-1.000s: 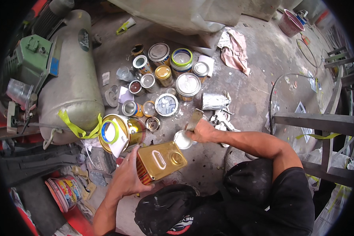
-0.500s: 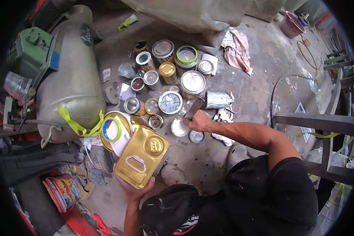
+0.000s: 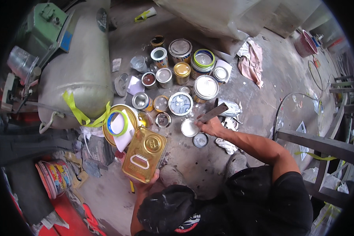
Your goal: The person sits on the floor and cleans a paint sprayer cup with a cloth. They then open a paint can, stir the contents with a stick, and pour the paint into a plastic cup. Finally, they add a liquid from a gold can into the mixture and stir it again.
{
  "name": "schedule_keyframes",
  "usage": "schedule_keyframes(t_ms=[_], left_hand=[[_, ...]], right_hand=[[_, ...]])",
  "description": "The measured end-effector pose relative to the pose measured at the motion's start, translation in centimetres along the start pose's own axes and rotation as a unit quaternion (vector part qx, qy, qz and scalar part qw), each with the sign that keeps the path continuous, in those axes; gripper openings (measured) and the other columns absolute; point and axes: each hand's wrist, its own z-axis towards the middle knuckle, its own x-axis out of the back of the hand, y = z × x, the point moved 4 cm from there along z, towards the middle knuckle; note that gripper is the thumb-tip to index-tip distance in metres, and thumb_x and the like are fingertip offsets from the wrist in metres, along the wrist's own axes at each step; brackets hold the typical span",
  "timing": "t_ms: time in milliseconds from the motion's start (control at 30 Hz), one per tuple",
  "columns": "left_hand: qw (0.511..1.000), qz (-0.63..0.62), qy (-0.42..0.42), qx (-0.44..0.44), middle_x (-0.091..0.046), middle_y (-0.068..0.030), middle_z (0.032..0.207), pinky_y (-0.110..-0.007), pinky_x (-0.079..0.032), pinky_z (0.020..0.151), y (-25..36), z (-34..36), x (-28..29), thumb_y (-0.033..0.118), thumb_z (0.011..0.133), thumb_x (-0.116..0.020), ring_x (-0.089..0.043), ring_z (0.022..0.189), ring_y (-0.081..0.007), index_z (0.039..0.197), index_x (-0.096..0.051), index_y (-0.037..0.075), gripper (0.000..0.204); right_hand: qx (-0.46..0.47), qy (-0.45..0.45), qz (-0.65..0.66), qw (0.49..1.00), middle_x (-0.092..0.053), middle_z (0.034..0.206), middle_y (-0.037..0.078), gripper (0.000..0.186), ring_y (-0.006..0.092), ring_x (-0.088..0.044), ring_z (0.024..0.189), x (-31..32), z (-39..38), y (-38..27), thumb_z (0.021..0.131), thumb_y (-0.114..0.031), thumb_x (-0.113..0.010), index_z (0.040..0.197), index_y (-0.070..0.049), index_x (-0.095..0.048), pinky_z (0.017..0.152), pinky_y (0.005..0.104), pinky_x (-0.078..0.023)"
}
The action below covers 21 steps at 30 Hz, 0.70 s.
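My left hand (image 3: 155, 177) grips the lower side of a rectangular gold tin (image 3: 144, 157), which is tilted so its top with a round cap and a carry handle faces up. Closed around a flat, dark metal strip (image 3: 216, 112) is my right hand (image 3: 209, 126); the strip's far end points up and to the right. That hand is just right of an open can of white material (image 3: 190, 128); whether the strip touches it is hidden. A small round lid (image 3: 200, 140) lies below that can. Several paint cans, including a white-lidded one (image 3: 205, 87), stand beyond my hands.
A large grey tank (image 3: 76, 78) with a green motor housing (image 3: 43, 29) stands at left. Tape rolls and paper rest on a round gold can (image 3: 135, 112). A tipped can (image 3: 229, 107), rags (image 3: 251, 63), a hose and a metal frame (image 3: 318, 142) are at right.
The metal strip has swung to the right in my right hand and shows more of its length. The gold tin stays in my left hand. The whole view has shifted slightly.
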Motion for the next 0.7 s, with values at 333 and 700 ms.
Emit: schedule_keyframes(t_ms=[333, 700], left_hand=[[0.998, -0.025, -0.011, 0.061, -0.057, -0.0130, 0.122, -0.039, -0.051, 0.091, 2.7, -4.0, -2.1, 0.015, 0.070, -0.086, -0.060, 0.108, -0.0259, 0.131, -0.047, 0.001, 0.074], [0.848, -0.028, -0.352, 0.395, -0.053, -0.0209, 0.133, -0.039, -0.052, 0.092, -1.4, -5.4, -10.9, 0.021, 0.077, -0.087, -0.058, 0.118, -0.0279, 0.138, -0.046, -0.003, 0.078]], right_hand=[[0.064, 0.048, 0.001, 0.997, -0.073, 0.093, 0.019, 0.033, 0.0346, -0.071, 0.084, 2.6, -1.6, -2.4, 0.097, -0.029, -0.061, 0.112, -0.001, -0.071, 0.075, 0.0396, -0.055], [0.233, -0.044, -0.135, 0.962, -0.065, 0.070, 0.022, 0.012, 0.0435, -0.064, 0.066, 5.2, -2.2, -8.5, 0.090, -0.015, -0.064, 0.088, -0.003, -0.067, 0.059, 0.0496, -0.052]])
